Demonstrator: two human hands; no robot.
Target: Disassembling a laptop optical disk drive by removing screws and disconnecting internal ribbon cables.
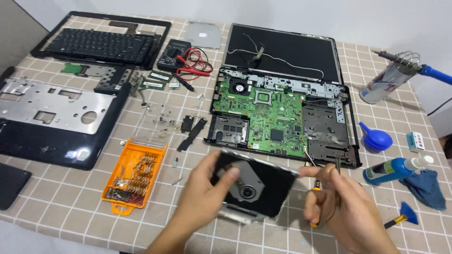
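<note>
My left hand [200, 195] grips a flat black optical drive [254, 188] by its left edge, thumb on top, tilted up above the table. My right hand [341, 207] steadies the drive's right corner with a fingertip while it holds a small screwdriver [314, 186] with a yellow and black handle. Just beyond the drive lies an opened laptop base with a green motherboard [268, 113] exposed, its dark screen [282, 49] lying flat behind.
An orange bit case [134, 176] lies to the left, with loose screws and a black bracket [190, 134] nearby. A palmrest panel [52, 117], keyboard [101, 42] and multimeter [173, 52] sit at left. A blue blower [376, 138], blue bottle [393, 169], cloth, brush and soldering iron [433, 73] are at right.
</note>
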